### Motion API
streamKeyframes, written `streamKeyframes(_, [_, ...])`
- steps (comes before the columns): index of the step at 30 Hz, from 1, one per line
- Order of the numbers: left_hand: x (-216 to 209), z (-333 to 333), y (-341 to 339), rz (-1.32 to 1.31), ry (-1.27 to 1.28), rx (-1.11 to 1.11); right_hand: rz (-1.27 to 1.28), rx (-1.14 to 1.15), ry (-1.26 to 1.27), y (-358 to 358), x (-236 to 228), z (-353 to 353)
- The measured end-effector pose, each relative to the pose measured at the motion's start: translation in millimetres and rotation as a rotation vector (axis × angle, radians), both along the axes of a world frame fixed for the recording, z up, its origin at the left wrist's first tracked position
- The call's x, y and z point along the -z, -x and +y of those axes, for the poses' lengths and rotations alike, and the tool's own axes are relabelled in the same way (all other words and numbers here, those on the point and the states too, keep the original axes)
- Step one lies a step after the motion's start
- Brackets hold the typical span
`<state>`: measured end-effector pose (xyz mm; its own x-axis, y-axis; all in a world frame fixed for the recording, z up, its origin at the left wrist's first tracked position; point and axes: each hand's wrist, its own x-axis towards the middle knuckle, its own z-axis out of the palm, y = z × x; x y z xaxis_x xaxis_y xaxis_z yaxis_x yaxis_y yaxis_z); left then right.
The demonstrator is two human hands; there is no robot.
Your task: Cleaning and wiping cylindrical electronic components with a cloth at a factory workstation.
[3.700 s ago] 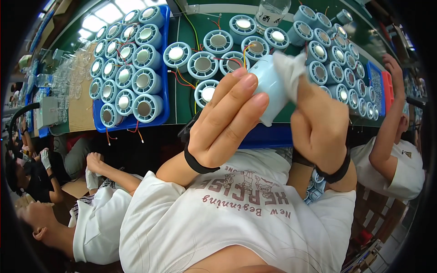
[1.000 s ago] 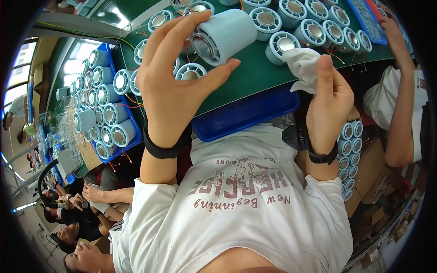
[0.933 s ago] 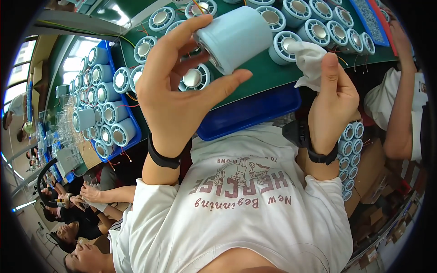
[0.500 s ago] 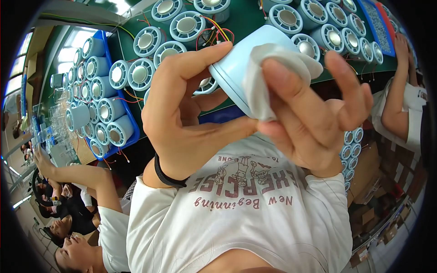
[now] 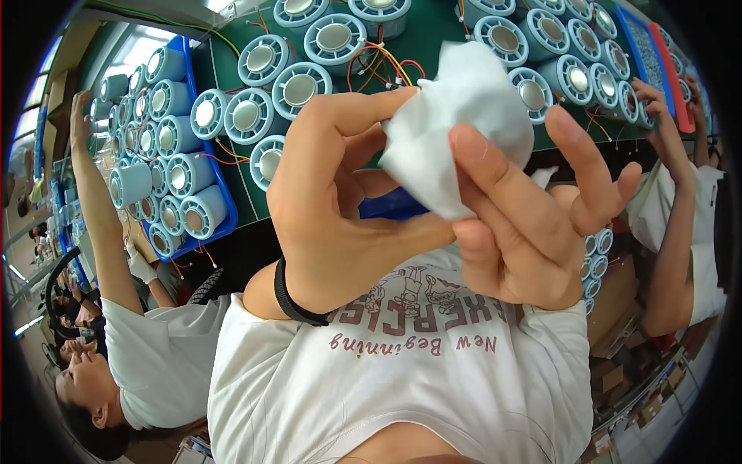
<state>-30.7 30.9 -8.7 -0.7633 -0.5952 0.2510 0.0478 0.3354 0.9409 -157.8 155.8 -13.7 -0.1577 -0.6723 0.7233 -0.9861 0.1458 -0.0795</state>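
In front of my chest, a white cloth (image 5: 464, 124) hides nearly all of the light-blue cylindrical housing between my hands. My left hand (image 5: 328, 201) is closed round the housing's left side, thumb below and index finger above. My right hand (image 5: 533, 220) pinches the cloth against the housing with thumb and nearest fingers, its outer fingers raised apart. Beyond my hands, similar light-blue housings (image 5: 300, 89) with round silver centres and slotted rims stand on the green tabletop (image 5: 220, 68). Thin red and yellow wires (image 5: 386, 62) trail among them.
At the left, a blue tray (image 5: 220, 182) holds stacked housings. A person's arm (image 5: 100, 224) reaches up beside it. Another person's hand (image 5: 657, 116) is among the housings at the right, near a blue bin (image 5: 645, 50) with a red one alongside. More housings (image 5: 595, 267) stand low on the right.
The cloth has spread over the housing, whose light-blue side showed before. Both hands stay on it, shifted slightly right. The left neighbour's arm has swung up by the tray; the right neighbour's hand moved in.
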Motion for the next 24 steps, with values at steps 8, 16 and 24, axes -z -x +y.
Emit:
streamKeyframes(8, [5, -1, -4, 0.149, -0.071, 0.025, -0.095, -0.081, 0.025, 15, -6, -5])
streamKeyframes(16, [3, 3, -10, 0.182, -0.003, 0.025, -0.119, 0.128, -0.61, -21, -64, -3])
streamKeyframes(24, [1, 6, -1, 0.186, -0.005, -0.008, 0.173, -0.357, 0.264, 15, -6, -11])
